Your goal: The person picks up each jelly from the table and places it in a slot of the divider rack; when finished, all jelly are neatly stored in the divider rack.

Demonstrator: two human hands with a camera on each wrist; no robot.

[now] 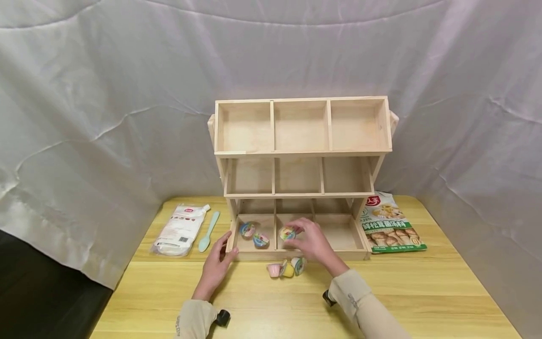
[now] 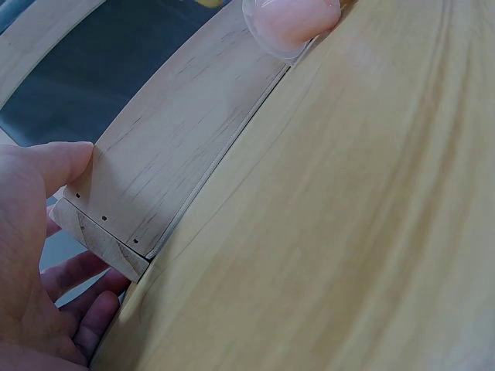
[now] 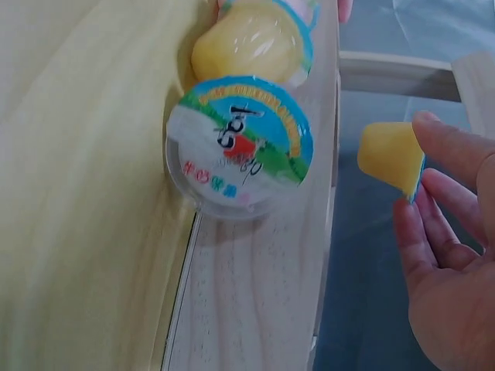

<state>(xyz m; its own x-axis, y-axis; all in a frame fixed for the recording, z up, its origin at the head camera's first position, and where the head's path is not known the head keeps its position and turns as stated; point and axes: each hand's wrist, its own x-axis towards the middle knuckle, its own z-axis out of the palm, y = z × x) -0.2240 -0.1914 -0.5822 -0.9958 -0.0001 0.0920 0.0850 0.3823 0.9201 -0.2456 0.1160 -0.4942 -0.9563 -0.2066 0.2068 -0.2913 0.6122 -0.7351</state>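
Observation:
In the head view my right hand pinches a yellow jelly cup over the bottom tray's middle compartment. The right wrist view shows this yellow cup between thumb and fingertips, its printed lid facing the fingers. My left hand grips the front left corner of the wooden tiered rack, thumb on the front board's edge and fingers round the side. Two jelly cups lie in the bottom left compartment. Before the rack's front board stand a pink cup, a yellow cup and a whitish cup.
Left of the rack lie a white plastic pouch and a pale green spoon. A green and white food packet lies at its right, partly behind it. Grey cloth hangs around the wooden table.

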